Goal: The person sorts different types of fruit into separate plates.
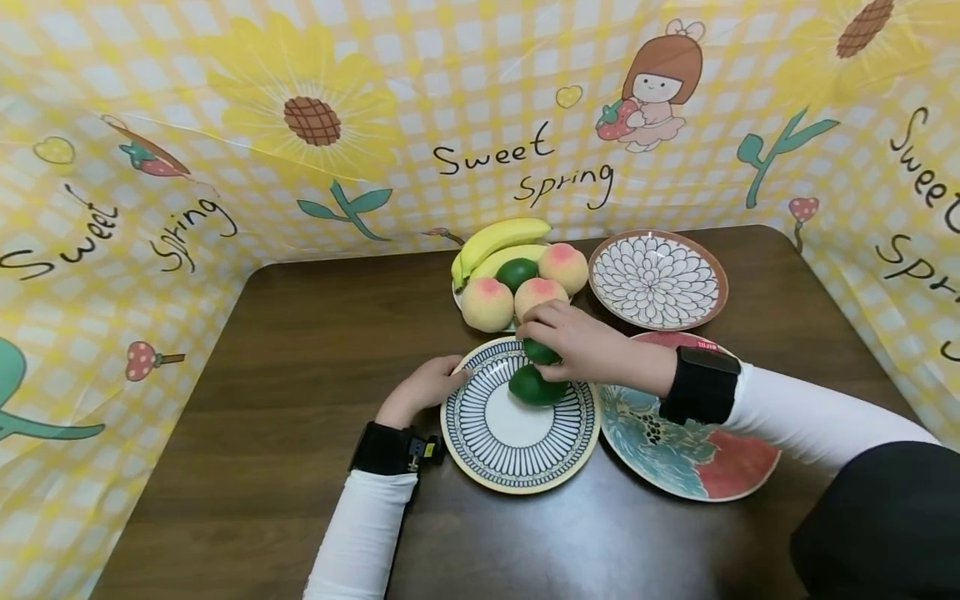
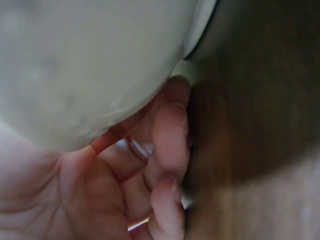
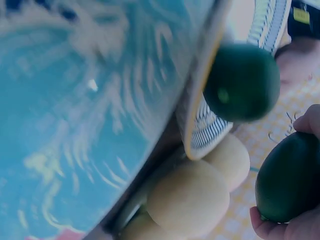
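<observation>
My left hand (image 1: pixel 423 387) grips the left rim of a blue-and-white patterned plate (image 1: pixel 517 477). In the left wrist view its fingers (image 2: pixel 170 135) curl beneath the plate's pale underside (image 2: pixel 95 75). A dark green avocado (image 1: pixel 534 387) lies on the upper part of this plate. Just above it, my right hand (image 1: pixel 588 342) holds a second avocado (image 3: pixel 290 177), with thumb and fingers around its ends. Behind the plate, a fruit pile has peaches (image 1: pixel 487 305), bananas (image 1: pixel 501 237) and another green fruit (image 1: pixel 517 273).
A large red-and-teal floral plate (image 1: pixel 742 467) stands right of the patterned plate, under my right forearm. Behind it is a brown-rimmed plate with a petal design (image 1: pixel 658 279). Yellow checked cloth (image 1: pixel 480 108) borders the brown table (image 1: pixel 300 417) at back and sides.
</observation>
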